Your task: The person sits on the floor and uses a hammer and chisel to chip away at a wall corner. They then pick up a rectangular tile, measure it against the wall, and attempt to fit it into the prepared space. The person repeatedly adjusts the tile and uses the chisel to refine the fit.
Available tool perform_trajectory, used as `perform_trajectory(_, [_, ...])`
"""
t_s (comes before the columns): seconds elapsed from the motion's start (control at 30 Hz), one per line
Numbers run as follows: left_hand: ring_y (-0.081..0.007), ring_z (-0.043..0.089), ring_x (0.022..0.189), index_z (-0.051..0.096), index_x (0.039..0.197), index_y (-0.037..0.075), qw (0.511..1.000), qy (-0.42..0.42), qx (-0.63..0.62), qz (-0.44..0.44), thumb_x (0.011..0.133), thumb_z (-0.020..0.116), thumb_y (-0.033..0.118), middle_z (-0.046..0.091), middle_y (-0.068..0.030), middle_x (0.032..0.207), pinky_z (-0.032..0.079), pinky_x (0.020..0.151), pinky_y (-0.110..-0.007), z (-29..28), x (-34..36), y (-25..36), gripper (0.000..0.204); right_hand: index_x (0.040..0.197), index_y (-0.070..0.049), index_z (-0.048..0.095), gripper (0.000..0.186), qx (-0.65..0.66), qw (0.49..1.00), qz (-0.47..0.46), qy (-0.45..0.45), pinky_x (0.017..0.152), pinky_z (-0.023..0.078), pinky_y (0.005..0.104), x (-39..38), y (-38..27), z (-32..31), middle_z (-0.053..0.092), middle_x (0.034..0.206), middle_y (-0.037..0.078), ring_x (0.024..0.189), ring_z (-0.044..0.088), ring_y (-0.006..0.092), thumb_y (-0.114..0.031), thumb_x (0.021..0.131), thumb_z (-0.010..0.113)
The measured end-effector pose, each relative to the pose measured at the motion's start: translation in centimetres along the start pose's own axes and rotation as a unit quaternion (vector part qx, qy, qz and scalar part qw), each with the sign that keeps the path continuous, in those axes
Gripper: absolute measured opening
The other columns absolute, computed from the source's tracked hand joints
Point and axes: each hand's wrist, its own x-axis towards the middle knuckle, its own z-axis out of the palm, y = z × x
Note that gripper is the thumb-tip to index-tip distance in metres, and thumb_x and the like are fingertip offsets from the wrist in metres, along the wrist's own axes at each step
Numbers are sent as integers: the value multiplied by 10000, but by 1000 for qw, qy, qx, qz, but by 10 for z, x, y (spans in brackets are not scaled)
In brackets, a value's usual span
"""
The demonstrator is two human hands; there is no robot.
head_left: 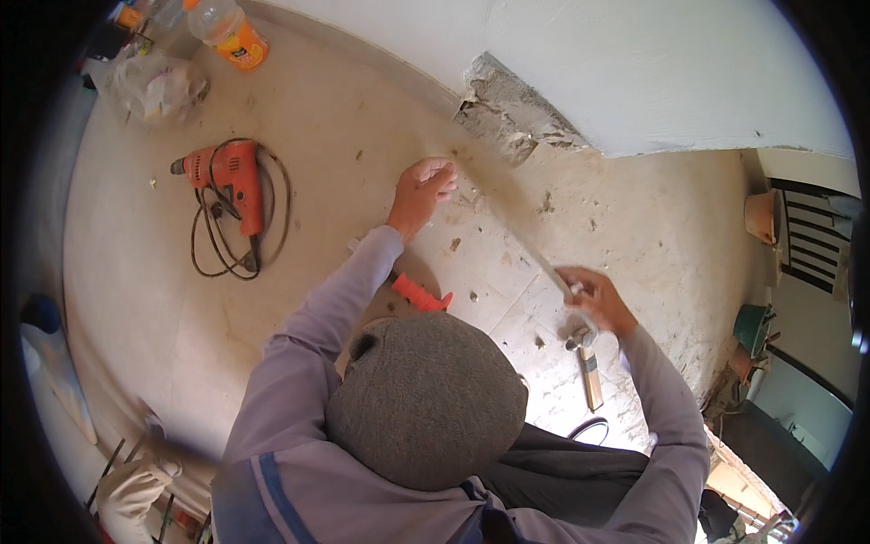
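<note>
Both my arms, in pale lilac sleeves, reach forward over a dusty, light-coloured floor [344,127]. In my right hand [596,299] is the near end of a long thin pale strip [535,254]. It slants up and left, smeared by motion toward its far end. My left hand [424,194] is beside that far end with fingers curled and pressed together; what they hold, if anything, does not show. Just below my right hand lies a hammer [591,376] with a wooden handle. A tool with a red-orange grip [421,294] lies below my left forearm, partly hidden.
A red corded drill [237,181] lies at left. Behind it are an orange-labelled bottle [237,38] and a clear plastic bag [161,89]. Ahead, the white wall [652,72] has a broken base [517,109]. Debris dots the floor. Brown [763,216] and green [752,328] buckets stand at right.
</note>
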Motion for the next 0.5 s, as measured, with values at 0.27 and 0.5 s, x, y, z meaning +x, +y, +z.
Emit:
perform_trajectory(0.27, [-316, 406, 1317, 175, 1473, -47, 983, 131, 72, 110, 842, 702, 382, 285, -240, 1465, 438, 1017, -409, 50, 18, -4, 928, 1195, 55, 614, 532, 177, 983, -47, -21, 819, 445, 273, 124, -4, -8, 655, 1007, 95, 914, 580, 164, -289, 789, 622])
perform_trajectory(0.5, [-322, 472, 1236, 110, 1467, -91, 971, 154, 161, 85, 687, 799, 503, 243, -286, 1452, 434, 992, -382, 59, 38, 13, 1197, 1173, 60, 614, 527, 87, 995, -50, -10, 834, 430, 267, 131, -31, -16, 658, 982, 103, 893, 571, 173, -337, 832, 553])
